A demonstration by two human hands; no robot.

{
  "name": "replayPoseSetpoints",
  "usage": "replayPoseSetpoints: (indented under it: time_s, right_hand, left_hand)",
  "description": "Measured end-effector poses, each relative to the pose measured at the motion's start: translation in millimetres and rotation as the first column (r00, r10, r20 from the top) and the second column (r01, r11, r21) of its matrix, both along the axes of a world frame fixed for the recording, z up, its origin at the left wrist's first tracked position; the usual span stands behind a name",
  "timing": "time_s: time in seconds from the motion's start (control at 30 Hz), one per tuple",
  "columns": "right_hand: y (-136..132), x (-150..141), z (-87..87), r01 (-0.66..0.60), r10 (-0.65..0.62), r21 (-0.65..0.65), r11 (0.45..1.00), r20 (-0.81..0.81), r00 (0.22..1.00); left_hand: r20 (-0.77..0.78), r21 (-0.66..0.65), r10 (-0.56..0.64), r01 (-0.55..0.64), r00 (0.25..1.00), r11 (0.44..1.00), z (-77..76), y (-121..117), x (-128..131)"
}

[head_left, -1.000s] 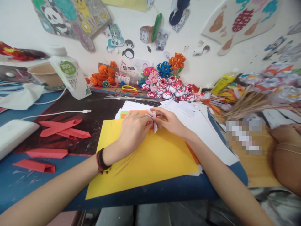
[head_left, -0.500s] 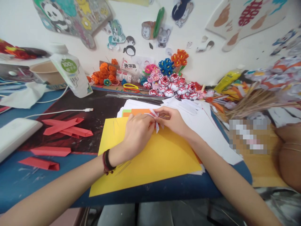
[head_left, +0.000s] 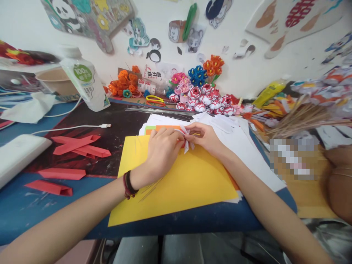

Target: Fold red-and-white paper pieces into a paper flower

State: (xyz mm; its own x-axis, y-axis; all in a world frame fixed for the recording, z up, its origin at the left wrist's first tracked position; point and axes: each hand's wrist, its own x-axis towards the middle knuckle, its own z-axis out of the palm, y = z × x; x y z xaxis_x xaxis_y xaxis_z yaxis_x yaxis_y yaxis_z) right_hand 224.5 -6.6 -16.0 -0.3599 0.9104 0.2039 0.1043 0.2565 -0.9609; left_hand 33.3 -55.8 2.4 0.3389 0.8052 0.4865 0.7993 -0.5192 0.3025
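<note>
Between my two hands is a small white folded-paper flower (head_left: 186, 147) with pointed petals and a bit of red at its middle. My left hand (head_left: 164, 148) is closed, its thumb and fingertips pinching the flower's left side. The fingers of my right hand (head_left: 205, 138) curl around its right side, also closed on it. Both hands are just above a yellow paper sheet (head_left: 176, 187), which lies on orange and white sheets. Several thin wires (head_left: 150, 190) lie on the yellow sheet beside my left wrist. My fingers hide part of the flower.
Folded red paper strips (head_left: 82, 145) lie at left, near a white power bank (head_left: 23, 157) and cable. A white bottle (head_left: 85, 82) stands behind them. Paper flowers (head_left: 205, 99), wires and yellow-handled scissors (head_left: 155, 100) line the back. White paper (head_left: 247, 154) lies at right. Another person's arm (head_left: 339, 187) shows at far right.
The view has shifted slightly, so everything sits a little further right. Both hands keep hold of the paper flower, with only small finger movement.
</note>
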Motion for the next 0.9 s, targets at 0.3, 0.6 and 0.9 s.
replayPoseSetpoints:
  time_s: [0.3, 0.6, 0.9]
  right_hand:
    - [2.5, 2.1, -4.6, -0.058, 0.057, -0.022, 0.998, -0.06, 0.997]
    - [2.2, 2.3, -3.0, -0.057, 0.056, -0.017, 0.998, -0.052, 0.997]
    - [0.6, 1.6, -1.4, -0.065, 0.065, 0.009, 0.998, -0.022, 0.998]
  left_hand:
    - [-0.219, 0.028, 0.062, -0.057, 0.974, 0.998, 2.7, -3.9, 6.0]
    - [-0.2, 0.048, 0.036, -0.027, 0.979, 0.998, 5.1, 1.0, -0.2]
    - [-0.142, 0.035, 0.017, -0.012, 0.99, 0.999, 5.7, 2.8, -0.3]
